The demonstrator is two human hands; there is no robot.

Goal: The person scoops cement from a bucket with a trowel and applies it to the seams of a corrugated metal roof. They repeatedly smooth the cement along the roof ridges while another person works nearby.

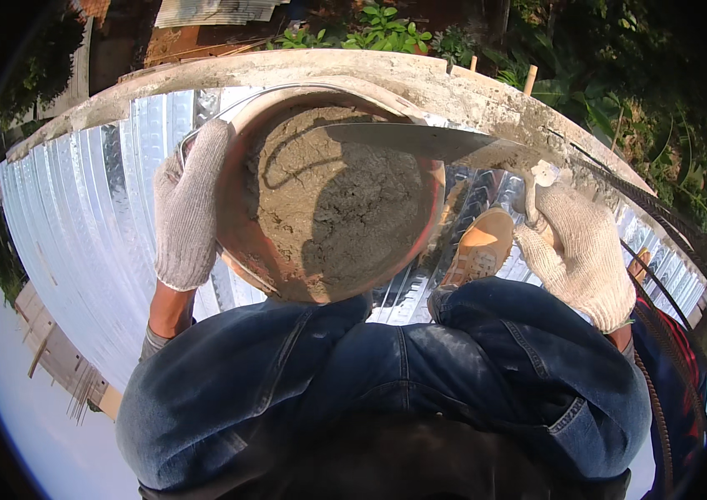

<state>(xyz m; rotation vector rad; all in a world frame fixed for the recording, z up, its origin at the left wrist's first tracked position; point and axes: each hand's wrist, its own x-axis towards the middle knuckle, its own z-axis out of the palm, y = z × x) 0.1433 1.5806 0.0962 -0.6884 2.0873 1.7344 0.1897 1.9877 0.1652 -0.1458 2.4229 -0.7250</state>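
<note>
My left hand [191,212], in a whitish knit glove, is closed on the left rim of a round, reddish bucket [247,265]. A thin wire handle [287,87] arcs along the bucket's far rim. Grey wet mortar [370,221] fills much of the bucket, with a curved groove on its surface. My right hand [583,250], gloved alike, is closed around the handle of a trowel [445,143]. The trowel's long, pointed metal blade reaches left over the far part of the mortar. Its shadow falls across the mortar; I cannot tell whether the tip touches.
Shiny ribbed metal sheeting [70,225] lies beneath the bucket. A rough concrete ledge [328,67] curves along the far side, with plants [387,32] beyond. Bent steel bars [658,208] run close by my right hand. A tan shoe [487,237] stands right of the bucket.
</note>
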